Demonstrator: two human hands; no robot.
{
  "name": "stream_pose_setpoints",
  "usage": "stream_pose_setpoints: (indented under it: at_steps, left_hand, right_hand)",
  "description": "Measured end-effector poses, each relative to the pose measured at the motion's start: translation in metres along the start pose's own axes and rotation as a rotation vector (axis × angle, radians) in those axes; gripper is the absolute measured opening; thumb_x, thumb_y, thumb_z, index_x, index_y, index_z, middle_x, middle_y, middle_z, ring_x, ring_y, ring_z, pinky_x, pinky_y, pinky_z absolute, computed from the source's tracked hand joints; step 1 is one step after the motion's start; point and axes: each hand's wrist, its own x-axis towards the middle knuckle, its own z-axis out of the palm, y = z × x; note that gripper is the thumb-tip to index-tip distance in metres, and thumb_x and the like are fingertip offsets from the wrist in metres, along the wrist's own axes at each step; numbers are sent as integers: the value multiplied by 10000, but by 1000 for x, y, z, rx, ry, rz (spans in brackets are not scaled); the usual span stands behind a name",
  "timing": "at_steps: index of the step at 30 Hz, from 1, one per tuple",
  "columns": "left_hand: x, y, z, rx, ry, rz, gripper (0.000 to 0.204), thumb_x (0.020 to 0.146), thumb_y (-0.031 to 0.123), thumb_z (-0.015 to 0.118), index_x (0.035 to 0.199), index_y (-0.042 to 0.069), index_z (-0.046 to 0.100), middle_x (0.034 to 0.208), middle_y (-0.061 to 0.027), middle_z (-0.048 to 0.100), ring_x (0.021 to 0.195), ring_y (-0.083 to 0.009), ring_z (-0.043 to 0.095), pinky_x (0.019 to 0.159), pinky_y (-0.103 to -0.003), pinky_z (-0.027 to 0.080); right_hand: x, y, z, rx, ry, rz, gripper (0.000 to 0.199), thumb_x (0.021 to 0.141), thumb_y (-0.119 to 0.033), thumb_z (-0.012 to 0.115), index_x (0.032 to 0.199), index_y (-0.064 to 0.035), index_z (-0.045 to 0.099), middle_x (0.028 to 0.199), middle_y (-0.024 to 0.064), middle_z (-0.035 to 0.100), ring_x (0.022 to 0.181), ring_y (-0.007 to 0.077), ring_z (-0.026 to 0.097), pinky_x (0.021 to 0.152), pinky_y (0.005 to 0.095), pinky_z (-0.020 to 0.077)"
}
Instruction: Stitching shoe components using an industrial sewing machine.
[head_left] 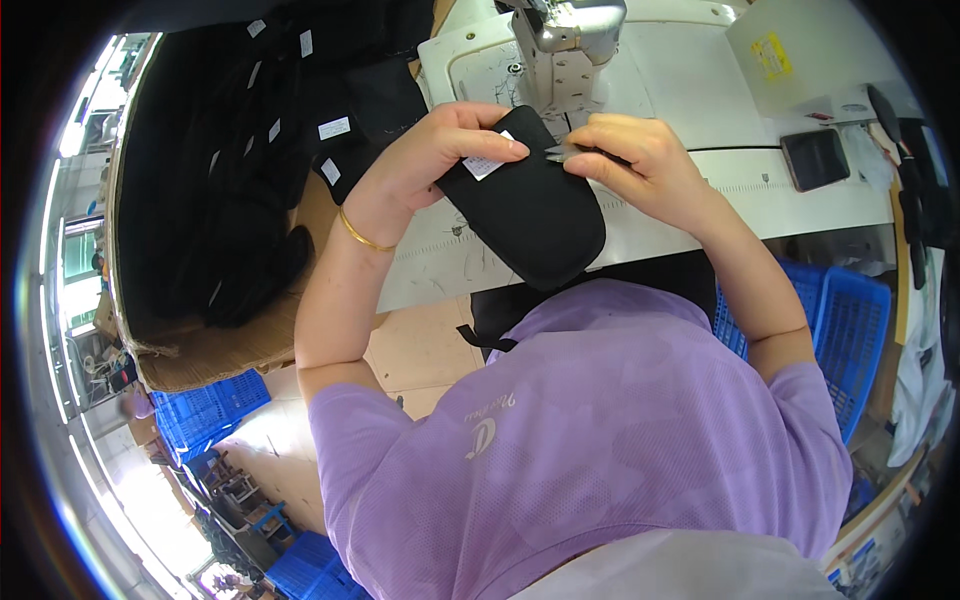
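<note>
A flat, black padded fabric piece [540,215] with one rounded end hangs slantwise over the front of the sewing table. My left hand [435,150] grips its upper left edge, thumb lying on top by a white label [483,168]. At the piece's upper right edge, my right hand [645,165] is closed around small metal thread snips [560,153]. Their pointed tips reach the fabric's edge; whether a thread lies between them is too small to tell. Just beyond the hands stands the sewing machine head [570,60].
Left of the table, a heap of black pieces [200,190] with white labels rests on cardboard [215,360]. A phone [815,160] lies at the right, near a pale box [800,60]. Blue crates stand on the right [855,340] and lower left [205,412].
</note>
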Motion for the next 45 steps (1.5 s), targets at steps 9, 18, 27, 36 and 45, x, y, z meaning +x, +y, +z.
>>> stream_pose_setpoints:
  at_steps: [9, 18, 27, 36, 45]
  left_hand:
    - [-4, -4, 1, -233, 165, 54, 374, 935, 250, 586, 1153, -50, 631, 1112, -98, 648, 1007, -123, 609, 824, -254, 512]
    - [0, -4, -8, 13, 236, 181, 246, 884, 197, 694, 1004, -18, 700, 884, -42, 702, 792, -80, 657, 738, -206, 514]
    - [5, 1, -5, -50, -19, 69, 197, 887, 151, 667, 995, -10, 700, 908, -43, 712, 791, -79, 670, 723, -202, 526]
    - [9, -1, 0, -21, 4, 58, 230, 871, 153, 676, 1016, -25, 696, 898, -46, 711, 813, -89, 674, 741, -210, 523]
    - [2, -9, -74, 1843, 1020, 342, 546, 760, 240, 788, 1225, 30, 594, 1208, -130, 580, 1111, -323, 543, 921, -423, 478]
  right_hand:
    - [-20, -21, 13, -67, 176, -53, 289, 846, -240, 744, 1018, -40, 626, 683, 69, 557, 541, 191, 561, 488, 310, 430]
    - [-13, -6, 10, 878, 69, 657, 301, 1016, -318, 512, 1000, -51, 648, 732, -36, 497, 674, 30, 454, 583, 199, 356]
    - [-6, 13, 7, 453, -27, 194, 262, 944, -238, 645, 1049, 1, 664, 857, 38, 627, 782, 123, 572, 699, 263, 465]
    - [-15, 11, 9, 819, -36, 451, 232, 937, -250, 653, 1037, -44, 691, 786, -12, 620, 683, 62, 540, 597, 226, 429]
    - [-24, 54, -109, 336, -285, 889, 400, 781, -216, 691, 1124, -10, 675, 999, 34, 681, 932, 98, 607, 828, 240, 474]
